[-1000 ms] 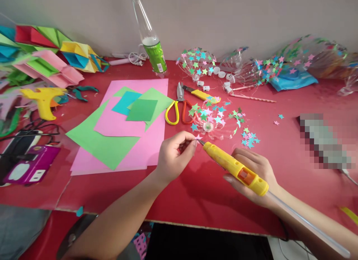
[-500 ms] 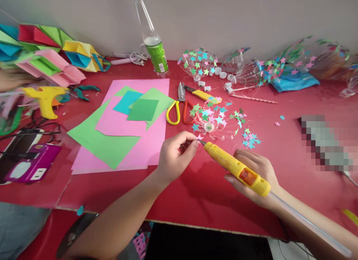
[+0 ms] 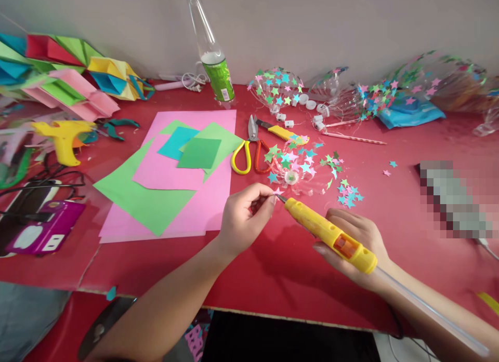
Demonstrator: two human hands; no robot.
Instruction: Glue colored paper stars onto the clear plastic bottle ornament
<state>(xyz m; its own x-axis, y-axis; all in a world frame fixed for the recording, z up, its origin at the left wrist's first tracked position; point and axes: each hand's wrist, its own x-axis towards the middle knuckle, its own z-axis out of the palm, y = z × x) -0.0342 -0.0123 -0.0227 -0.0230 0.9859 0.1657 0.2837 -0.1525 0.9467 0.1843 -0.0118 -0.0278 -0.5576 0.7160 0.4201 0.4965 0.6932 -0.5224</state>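
Observation:
Between thumb and forefinger, my left hand [image 3: 247,214] pinches a small pink paper star [image 3: 278,191]. My right hand [image 3: 353,242] is wrapped round a yellow hot glue gun [image 3: 331,232], its metal nozzle touching or almost touching the star. A clear glue stick [image 3: 432,312] sticks out of the back of the gun. Just beyond both hands lies a cut plastic bottle piece [image 3: 291,177] with paper stars on its curled strips. Loose stars [image 3: 350,196] lie to the right of it. Scissors [image 3: 252,149] with yellow and red handles rest beside a yellow utility knife [image 3: 283,133].
Coloured paper sheets [image 3: 156,211] lie to the left. A tall bottle [image 3: 216,74] stands near the wall, with star-covered plastic pieces [image 3: 276,86] along the back. Another yellow glue gun [image 3: 64,136], a purple box [image 3: 49,229] and folded paper shapes [image 3: 70,92] crowd the left end.
The nozzle and star stay together, and my hands keep almost the same pose. The view shifted slightly after the first frame. Another person's hand, seen at the far left half a second ago, is gone.

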